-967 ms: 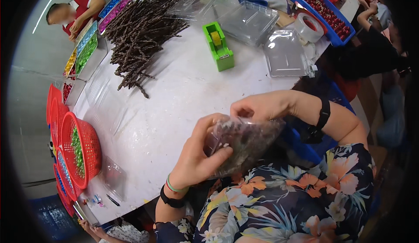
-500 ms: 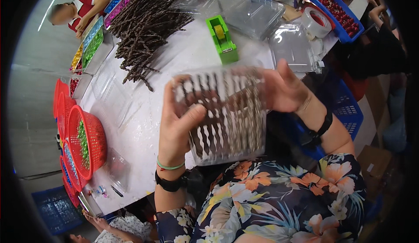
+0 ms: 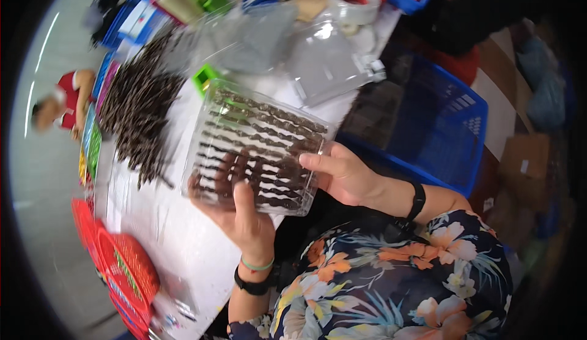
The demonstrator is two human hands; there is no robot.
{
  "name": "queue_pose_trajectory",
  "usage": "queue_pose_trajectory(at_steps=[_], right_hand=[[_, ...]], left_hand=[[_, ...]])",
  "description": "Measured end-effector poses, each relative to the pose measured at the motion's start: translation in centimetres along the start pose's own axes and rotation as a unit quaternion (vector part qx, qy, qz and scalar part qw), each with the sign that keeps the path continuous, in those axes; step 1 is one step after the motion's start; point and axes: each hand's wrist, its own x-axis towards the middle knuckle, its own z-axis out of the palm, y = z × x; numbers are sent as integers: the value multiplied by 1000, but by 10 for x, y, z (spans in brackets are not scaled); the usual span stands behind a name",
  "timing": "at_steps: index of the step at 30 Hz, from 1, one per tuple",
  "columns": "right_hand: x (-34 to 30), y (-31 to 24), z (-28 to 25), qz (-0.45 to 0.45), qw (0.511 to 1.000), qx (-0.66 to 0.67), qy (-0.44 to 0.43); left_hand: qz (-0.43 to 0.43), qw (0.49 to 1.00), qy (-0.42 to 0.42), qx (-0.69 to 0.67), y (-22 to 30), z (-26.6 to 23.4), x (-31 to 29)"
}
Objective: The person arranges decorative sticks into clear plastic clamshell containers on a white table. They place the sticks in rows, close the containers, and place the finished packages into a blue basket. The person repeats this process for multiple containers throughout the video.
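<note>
Both hands hold a clear plastic box (image 3: 260, 150) up over the table's near edge. Inside it, several dark brown twisted sticks (image 3: 269, 172) lie in rows, running across from left to right. My left hand (image 3: 241, 221) is closed on the lower left part, thumb on the near face and fingers showing dimly through from behind. At the right side, my right hand (image 3: 348, 172) grips the edge with its thumb on top. Just beyond the box, partly covered by it, is a green tape dispenser (image 3: 206, 78).
A pile of loose dark sticks (image 3: 140, 105) lies on the white table (image 3: 153, 218). Empty clear boxes (image 3: 324, 62) and a tape roll (image 3: 353, 4) are at the back. Red baskets (image 3: 125, 270) stand at left, a blue crate (image 3: 422, 120) at right. Another person (image 3: 70, 98) is at far left.
The box has turned, so its sticks now run crosswise instead of up and down. My right hand has gone from open fingers beside it to gripping its edge. The view has swung right.
</note>
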Motion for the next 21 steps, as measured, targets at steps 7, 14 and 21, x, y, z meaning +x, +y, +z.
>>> queue_pose_trajectory(at_steps=[7, 14, 21], right_hand=[[-89, -111, -144, -235, 965, -69, 90], [-154, -114, -351, -372, 729, -149, 555], [-80, -66, -417, -247, 748, -110, 606]], left_hand=[[50, 979, -127, 154, -13, -20, -22], [70, 922, -153, 349, -23, -55, -55], [63, 884, -184, 424, -26, -62, -76]])
